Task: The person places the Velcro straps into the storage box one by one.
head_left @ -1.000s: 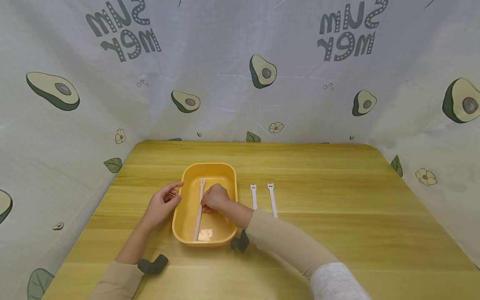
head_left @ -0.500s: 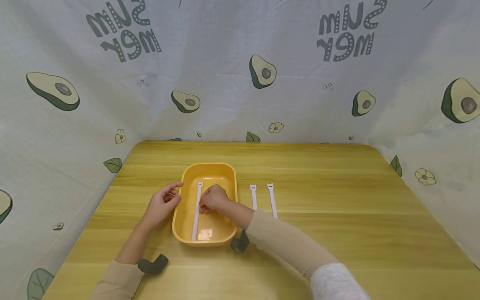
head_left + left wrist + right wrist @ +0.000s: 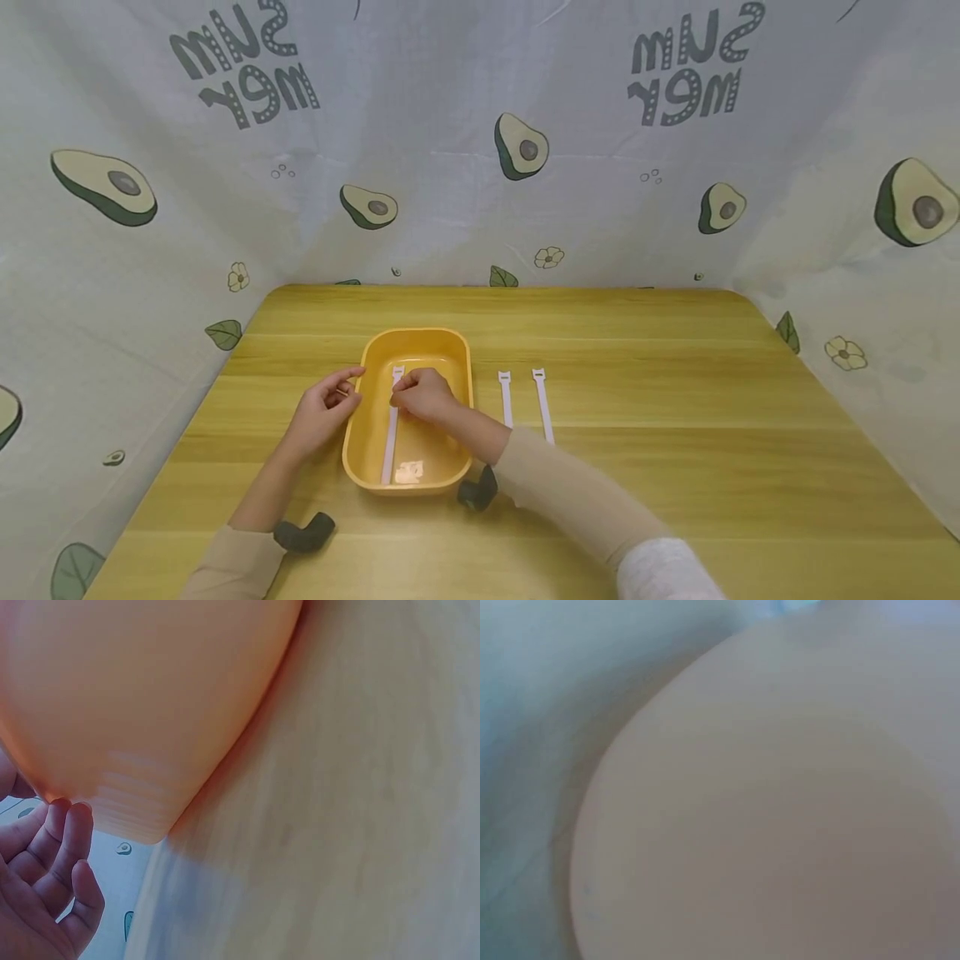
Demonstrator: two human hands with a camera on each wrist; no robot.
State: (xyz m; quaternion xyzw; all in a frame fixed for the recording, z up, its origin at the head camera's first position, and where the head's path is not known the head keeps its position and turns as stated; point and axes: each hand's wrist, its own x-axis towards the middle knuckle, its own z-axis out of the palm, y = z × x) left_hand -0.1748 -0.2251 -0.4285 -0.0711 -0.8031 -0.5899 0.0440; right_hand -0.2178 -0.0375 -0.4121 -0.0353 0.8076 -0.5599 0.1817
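Note:
In the head view a yellow tray (image 3: 360, 433) stands left of centre on the table. A white cable strap (image 3: 390, 450) with a slotted head lies lengthwise inside it. My right hand (image 3: 426, 395) reaches into the tray, its bent fingertips over the strap's upper part; whether they pinch it is hidden. My left hand (image 3: 324, 410) stays at the tray's left side, loosely bent fingertips touching the rim. In the left wrist view these fingers (image 3: 75, 832) meet the tray's outer wall (image 3: 150, 712). The right wrist view shows only a blurred pale rounded surface (image 3: 765, 825).
Two more white cable straps, a nearer one (image 3: 506, 398) and one further right (image 3: 543, 404), lie on the wooden table (image 3: 675, 375) right of the tray, partly behind the right sleeve. A printed cloth (image 3: 450, 225) hangs behind the table.
The strap in the tray has turned flat and shifted slightly left. My right hand has moved a little left, over the strap. The left hand stays at the rim.

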